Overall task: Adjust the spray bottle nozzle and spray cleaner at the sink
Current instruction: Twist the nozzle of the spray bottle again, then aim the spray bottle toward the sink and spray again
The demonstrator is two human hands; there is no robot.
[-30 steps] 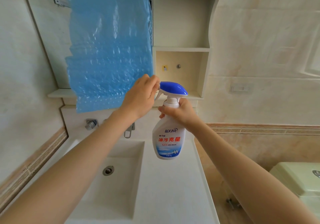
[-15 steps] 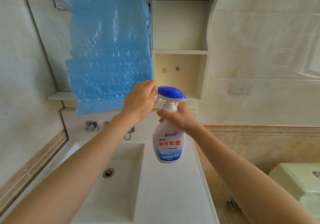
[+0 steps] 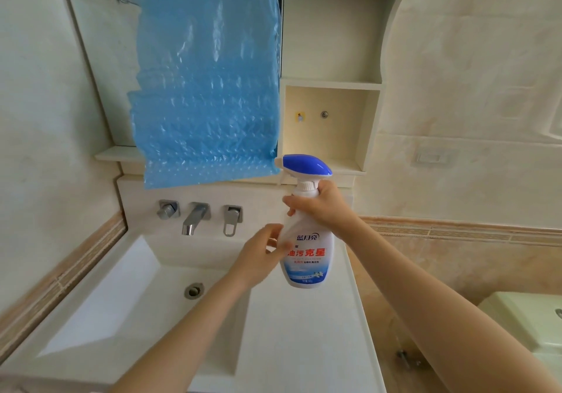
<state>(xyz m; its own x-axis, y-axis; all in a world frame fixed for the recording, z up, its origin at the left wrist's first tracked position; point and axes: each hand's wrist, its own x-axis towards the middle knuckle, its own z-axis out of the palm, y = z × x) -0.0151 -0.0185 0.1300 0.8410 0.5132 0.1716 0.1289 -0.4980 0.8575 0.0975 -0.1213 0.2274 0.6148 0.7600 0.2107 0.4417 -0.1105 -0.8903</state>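
Observation:
A white spray bottle with a blue trigger head and a red and blue label hangs upright above the counter, right of the basin. My right hand grips its neck just under the head, and the nozzle points left. My left hand is blurred, low beside the bottle's left side, fingers apart at the label; whether it touches is unclear. The white rectangular sink with a round drain lies below left.
A chrome tap with two handles sits on the wall behind the basin. Blue plastic sheet covers the mirror above. Open white shelves stand to the right. A pale green toilet is at the lower right.
My left hand has left the nozzle and dropped down to the bottle's lower left side. The bottle has stayed in my right hand, and the view has tilted down.

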